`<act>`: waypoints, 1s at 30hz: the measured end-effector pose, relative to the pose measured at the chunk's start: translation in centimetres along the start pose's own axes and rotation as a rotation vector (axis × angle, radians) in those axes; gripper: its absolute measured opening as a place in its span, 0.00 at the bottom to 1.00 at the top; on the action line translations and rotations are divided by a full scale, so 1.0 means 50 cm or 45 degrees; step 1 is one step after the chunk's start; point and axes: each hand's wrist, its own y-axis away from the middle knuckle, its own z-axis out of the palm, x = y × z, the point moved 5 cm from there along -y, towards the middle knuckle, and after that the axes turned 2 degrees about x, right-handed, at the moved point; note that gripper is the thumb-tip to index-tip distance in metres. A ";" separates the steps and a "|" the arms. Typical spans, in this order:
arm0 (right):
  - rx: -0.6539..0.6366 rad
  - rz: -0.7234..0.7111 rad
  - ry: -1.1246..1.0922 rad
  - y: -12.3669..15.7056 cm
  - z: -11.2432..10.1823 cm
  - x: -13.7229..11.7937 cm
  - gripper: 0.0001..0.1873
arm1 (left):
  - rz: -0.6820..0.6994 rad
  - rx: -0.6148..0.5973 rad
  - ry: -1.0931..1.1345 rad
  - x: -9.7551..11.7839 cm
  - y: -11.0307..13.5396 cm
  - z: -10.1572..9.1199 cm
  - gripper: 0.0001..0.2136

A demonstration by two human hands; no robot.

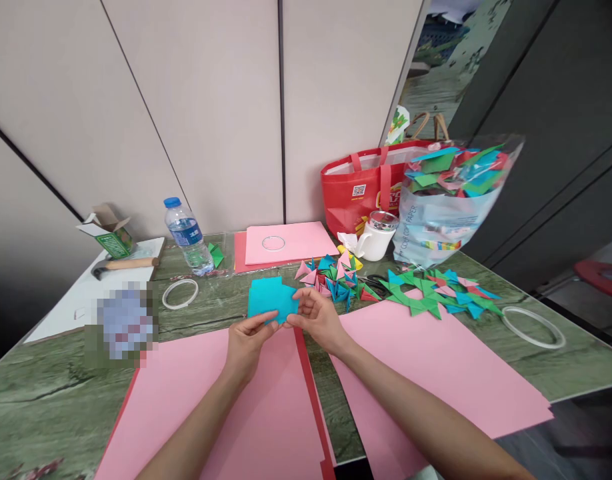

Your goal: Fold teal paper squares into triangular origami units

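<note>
My left hand (250, 341) and my right hand (318, 321) meet near the middle of the table. Between their fingertips they pinch a small piece of blue paper (287, 304), thumbs along its lower edge. More blue paper (264, 292) shows directly behind it; whether this is a separate stack lying on the table I cannot tell. Beneath my left forearm lies a large pink paper sheet (206, 393) with red paper under it. Another pink sheet (426, 373) spreads under my right forearm. Folded paper pieces (331, 277) in several colours are heaped just beyond my right hand.
Rings of joined folded paper (421, 293) lie at right, beside a white hoop (533, 327). Behind stand a white mug (377, 240), a red bag (346, 193) and a filled plastic bag (436, 220). Leftward are a water bottle (189, 237), another hoop (180, 293) and a hammer (129, 263).
</note>
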 end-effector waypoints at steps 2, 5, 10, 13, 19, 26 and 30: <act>-0.049 0.026 -0.058 0.000 -0.001 -0.005 0.21 | -0.005 -0.016 0.010 0.001 -0.001 -0.001 0.11; -0.130 0.081 -0.100 0.001 -0.002 -0.013 0.21 | -0.023 -0.038 0.024 0.003 -0.003 -0.002 0.11; -0.128 0.105 -0.017 -0.005 -0.015 -0.019 0.15 | -0.065 -0.091 0.032 0.014 -0.007 -0.007 0.08; -0.049 0.024 0.126 -0.013 -0.027 -0.021 0.10 | -0.049 -0.132 -0.106 0.021 -0.011 -0.009 0.07; -0.164 0.028 0.429 -0.008 -0.023 0.004 0.09 | 0.013 -0.208 -0.248 0.029 -0.016 -0.008 0.06; 0.102 -0.051 0.426 0.001 -0.027 0.013 0.06 | 0.100 -0.197 -0.083 0.034 -0.007 0.003 0.20; 0.100 -0.098 0.534 0.006 -0.016 0.004 0.05 | 0.015 -0.225 -0.110 0.009 -0.005 0.010 0.19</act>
